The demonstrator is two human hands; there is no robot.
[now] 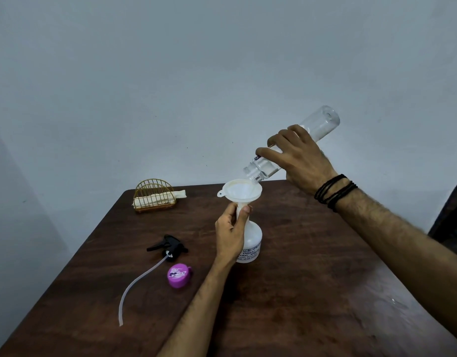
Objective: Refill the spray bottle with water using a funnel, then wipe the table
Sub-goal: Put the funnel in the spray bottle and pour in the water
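1. Your left hand [231,231] pinches the stem of the white funnel [241,193] between thumb and fingers, just above the neck of the white spray bottle [251,242].
2. The spray bottle stands upright on the dark wooden desk [312,292], near its middle; the funnel sits in the bottle's mouth with its bowl open upward.
3. Your right hand [297,157] is wrapped around a clear water bottle [322,123], which is tilted mouth-down so that its open neck hangs just over the funnel's rim. A black corded band [334,191] circles that wrist.
4. The black trigger sprayer head [169,247] lies on the desk to the left of the spray bottle, its pale dip tube [137,282] trailing toward you.
5. A purple cap [179,275] rests just beside the sprayer head, on its near side.
6. A wire holder [154,195] with a pale cloth [155,199] inside stands at the far left corner of the desk.
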